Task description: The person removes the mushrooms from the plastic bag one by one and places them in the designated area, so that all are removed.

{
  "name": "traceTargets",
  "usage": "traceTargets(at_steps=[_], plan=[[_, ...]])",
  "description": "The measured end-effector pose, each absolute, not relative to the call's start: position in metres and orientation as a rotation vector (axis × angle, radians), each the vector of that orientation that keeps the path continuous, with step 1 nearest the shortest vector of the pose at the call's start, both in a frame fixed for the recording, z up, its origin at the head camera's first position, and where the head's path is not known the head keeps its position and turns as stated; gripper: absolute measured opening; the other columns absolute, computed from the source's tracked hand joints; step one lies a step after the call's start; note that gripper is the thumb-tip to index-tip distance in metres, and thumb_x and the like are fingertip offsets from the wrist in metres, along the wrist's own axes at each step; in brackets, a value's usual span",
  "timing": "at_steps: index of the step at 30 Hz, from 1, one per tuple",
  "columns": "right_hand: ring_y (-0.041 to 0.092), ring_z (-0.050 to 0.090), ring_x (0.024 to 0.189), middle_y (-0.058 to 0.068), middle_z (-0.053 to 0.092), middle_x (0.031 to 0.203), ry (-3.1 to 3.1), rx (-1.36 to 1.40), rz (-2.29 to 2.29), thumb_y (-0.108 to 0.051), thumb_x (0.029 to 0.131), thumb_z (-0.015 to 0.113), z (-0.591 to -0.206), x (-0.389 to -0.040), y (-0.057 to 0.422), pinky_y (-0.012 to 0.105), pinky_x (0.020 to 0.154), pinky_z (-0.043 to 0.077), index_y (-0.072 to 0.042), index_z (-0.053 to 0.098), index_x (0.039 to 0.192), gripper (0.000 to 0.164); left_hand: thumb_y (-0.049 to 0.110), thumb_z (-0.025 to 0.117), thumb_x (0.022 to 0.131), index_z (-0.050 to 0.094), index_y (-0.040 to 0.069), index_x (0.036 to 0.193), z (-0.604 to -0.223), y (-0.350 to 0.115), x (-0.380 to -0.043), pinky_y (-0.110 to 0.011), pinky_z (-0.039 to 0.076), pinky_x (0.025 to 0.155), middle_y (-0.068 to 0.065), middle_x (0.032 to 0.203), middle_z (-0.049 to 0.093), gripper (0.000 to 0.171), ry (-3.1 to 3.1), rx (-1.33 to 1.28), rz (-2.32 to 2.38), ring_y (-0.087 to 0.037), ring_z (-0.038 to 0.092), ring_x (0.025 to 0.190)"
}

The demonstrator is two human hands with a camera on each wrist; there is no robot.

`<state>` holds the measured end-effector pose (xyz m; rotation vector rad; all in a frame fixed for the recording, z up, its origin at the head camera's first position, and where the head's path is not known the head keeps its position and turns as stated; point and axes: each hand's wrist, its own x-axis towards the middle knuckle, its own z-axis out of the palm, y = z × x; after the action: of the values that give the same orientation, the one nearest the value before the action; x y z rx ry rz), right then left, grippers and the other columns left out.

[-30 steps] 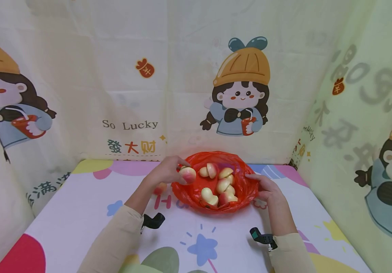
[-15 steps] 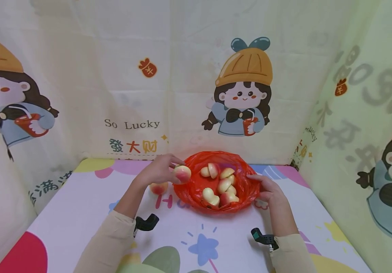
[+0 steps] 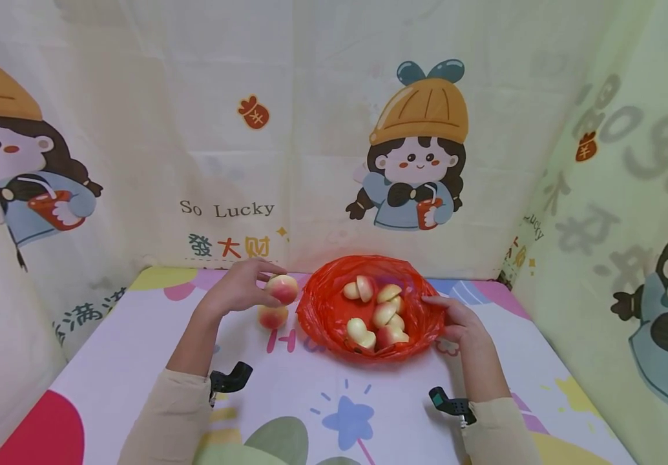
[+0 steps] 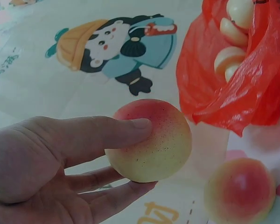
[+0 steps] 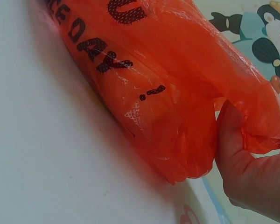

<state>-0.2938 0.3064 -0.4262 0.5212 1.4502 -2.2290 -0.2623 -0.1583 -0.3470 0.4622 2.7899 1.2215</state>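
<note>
As a beige cloth sleeve (image 3: 162,413) on the near left shifts leftward, the left hand (image 3: 240,289) beyond it carries a round, pink-and-cream peach (image 3: 283,289) clear of a thin red plastic bag (image 3: 313,310), above whose left rim the preceding views place it. In my judgement, that leaves two whole peaches outside the bag. The smooth white tabletop (image 3: 398,413), printed with pastel shapes, supports the bag, which is crinkled, glossy and translucent, its mouth spread wide and its outer wall marked with black lettering. The right hand (image 3: 460,321) pinches the bag's right edge, position unchanged. Within lie several pale, smooth, mushroom-shaped pieces (image 3: 384,315), some flushed pink; I cannot tell their material. Just left of the bag, a second round peach (image 3: 272,317), red blushing over yellow, rests on the tabletop, less covered by the arm than before. Farther back, the left hand pinches its peach between thumb and fingers; fine dark specks dot the skin, and the two peaches stand apart. Behind everything hangs a lightly creased cream fabric backdrop (image 3: 322,161) bearing a printed cartoon figure (image 3: 417,184) in an orange hat.
</note>
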Motion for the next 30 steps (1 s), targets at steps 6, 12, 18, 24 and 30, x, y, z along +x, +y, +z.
traceTargets(at_steps=[6,12,18,24,30], plan=[[0.018,0.069,0.109,-0.001,0.071,0.114,1.444,0.533,-2.226,-0.026,0.097,0.075,-0.429,-0.293,0.307,0.037,0.097,0.060,-0.019,0.046,0.140,0.052,0.021,0.087,0.083,0.069,0.016,0.137,-0.354,-0.177,-0.262,-0.051,0.061,0.090,-0.011,0.140,0.064,0.057,2.780,0.416,1.262,-0.041,0.060,0.128],[0.019,0.067,0.111,-0.001,0.070,0.116,1.447,0.546,-2.226,-0.027,0.096,0.076,-0.431,-0.294,0.308,0.037,0.098,0.059,-0.019,0.045,0.140,0.054,0.019,0.087,0.083,0.068,0.018,0.139,-0.358,-0.192,-0.261,-0.051,0.060,0.092,-0.010,0.140,0.064,0.059,2.768,0.387,1.299,-0.041,0.060,0.129],[0.017,0.066,0.111,-0.001,0.070,0.116,1.443,0.559,-2.227,-0.026,0.096,0.075,-0.430,-0.294,0.310,0.036,0.097,0.060,-0.019,0.046,0.139,0.053,0.021,0.088,0.082,0.068,0.017,0.139,-0.357,-0.200,-0.263,-0.053,0.060,0.093,-0.012,0.145,0.060,0.061,2.783,0.338,1.275,-0.042,0.058,0.131],[0.017,0.064,0.114,-0.001,0.067,0.120,1.466,0.566,-2.212,-0.027,0.095,0.077,-0.427,-0.296,0.309,0.035,0.098,0.059,-0.020,0.046,0.138,0.053,0.022,0.088,0.081,0.065,0.014,0.141,-0.359,-0.212,-0.265,-0.054,0.059,0.095,-0.016,0.148,0.057,0.065,2.765,0.308,1.268,-0.045,0.054,0.135],[0.019,0.061,0.118,-0.001,0.065,0.123,1.486,0.576,-2.204,-0.028,0.094,0.078,-0.427,-0.298,0.308,0.036,0.097,0.060,-0.019,0.045,0.139,0.056,0.019,0.087,0.083,0.064,0.011,0.143,-0.365,-0.226,-0.271,-0.056,0.056,0.099,-0.018,0.147,0.058,0.065,2.760,0.336,1.280,-0.048,0.055,0.134]])
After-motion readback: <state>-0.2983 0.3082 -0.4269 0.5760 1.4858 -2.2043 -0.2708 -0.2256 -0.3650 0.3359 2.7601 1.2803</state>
